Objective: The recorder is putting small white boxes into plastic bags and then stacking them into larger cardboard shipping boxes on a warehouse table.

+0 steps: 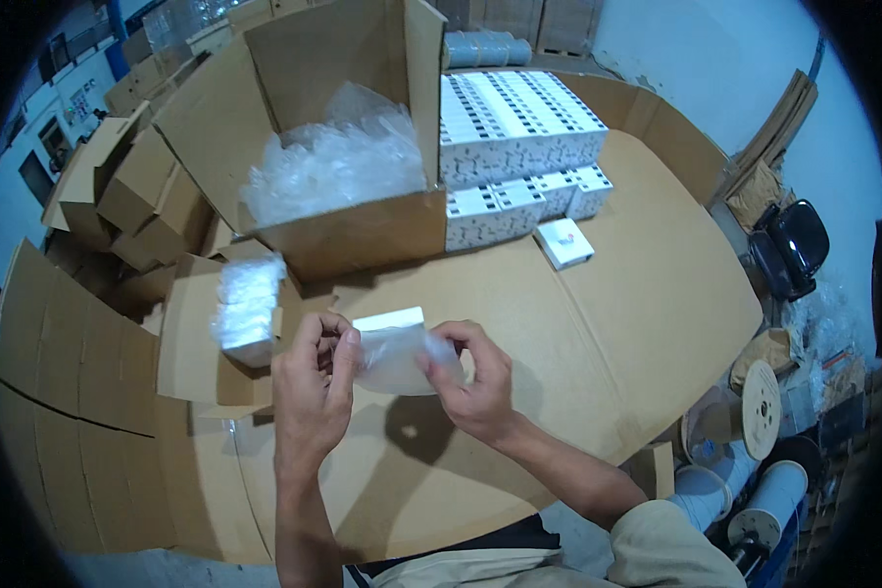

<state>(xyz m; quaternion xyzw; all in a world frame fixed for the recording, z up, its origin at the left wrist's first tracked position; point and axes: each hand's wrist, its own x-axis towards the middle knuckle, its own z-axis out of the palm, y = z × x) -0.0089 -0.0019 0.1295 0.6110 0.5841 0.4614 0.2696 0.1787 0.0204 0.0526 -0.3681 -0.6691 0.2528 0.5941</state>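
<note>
Above the cardboard table surface, my left hand point(314, 387) and my right hand point(475, 380) pinch opposite sides of a clear plastic bag point(397, 365). A white box point(390, 320) shows at the bag's upper edge; whether it is inside the bag or behind it I cannot tell. To the left of my left hand, an open small carton point(191, 338) holds a row of plastic-wrapped white boxes point(249, 302). Farther off, a large open carton point(363, 233) contains a heap of clear plastic bags point(338, 162).
Stacked white printed boxes point(524, 132) stand at the back, with a single white box point(563, 243) lying in front. Folded brown cartons point(132, 191) crowd the left. Past the table's right edge are a black chair point(794, 245) and cable spools point(760, 410).
</note>
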